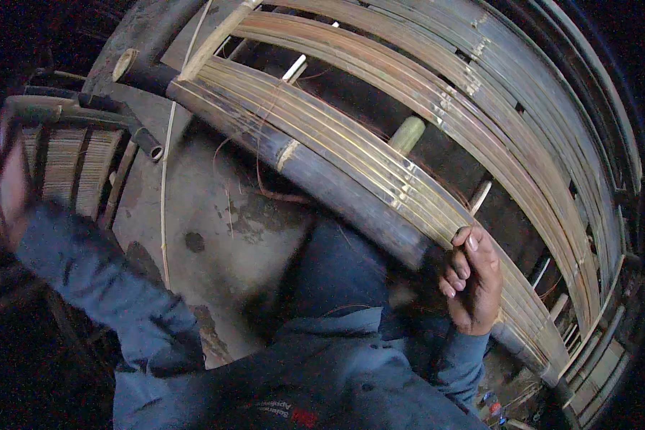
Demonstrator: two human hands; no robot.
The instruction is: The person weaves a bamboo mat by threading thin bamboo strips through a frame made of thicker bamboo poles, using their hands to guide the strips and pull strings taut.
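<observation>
My right hand (476, 283) is closed at the near edge of a bamboo slat bench (380, 154), thumb and index fingertip together over the pale slats. Whatever they pinch, if anything, is too small to make out. Far out to the left, my left hand (7, 183) is smeared by motion, so its fingers cannot be read. A thick dark bamboo pole (322, 183) runs along the bench's near side. Several split slats lie lengthwise over cross-pieces, one a greenish bamboo stub (408, 135). A thin reddish-brown strand (261, 179) loops over the near slats and hangs below the pole.
At the left stands another slatted bamboo piece (75, 168), with dark bamboo tube ends beside it. A long thin pale strip (166, 193) crosses the stained concrete floor (193, 215). The bench's slats fill the upper right, and small litter (491, 405) lies at the lower right.
</observation>
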